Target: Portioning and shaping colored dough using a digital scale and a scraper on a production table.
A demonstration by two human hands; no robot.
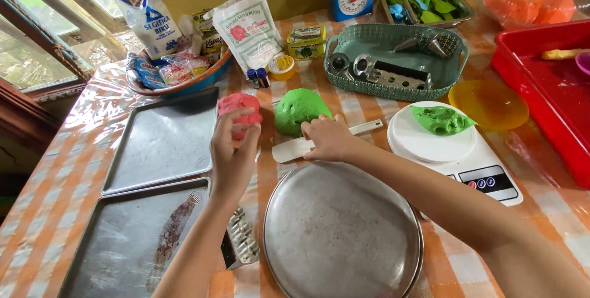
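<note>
Centre frame, my left hand [233, 150] pinches the pink dough [239, 108] while my right hand [329, 138], fingers curled, presses the white scraper [295, 148] beside the green dough [299, 110]; I'd cut cleanly, steadily.

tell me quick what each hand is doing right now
Left hand: closed on the pink dough, fingers curled around it.
Right hand: resting on the white scraper, fingertips touching the green dough ball; a firm grip cannot be told.

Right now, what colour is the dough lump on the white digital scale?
Bright green. The small dough lump sits on the white digital scale, clearest in the head view.
</note>
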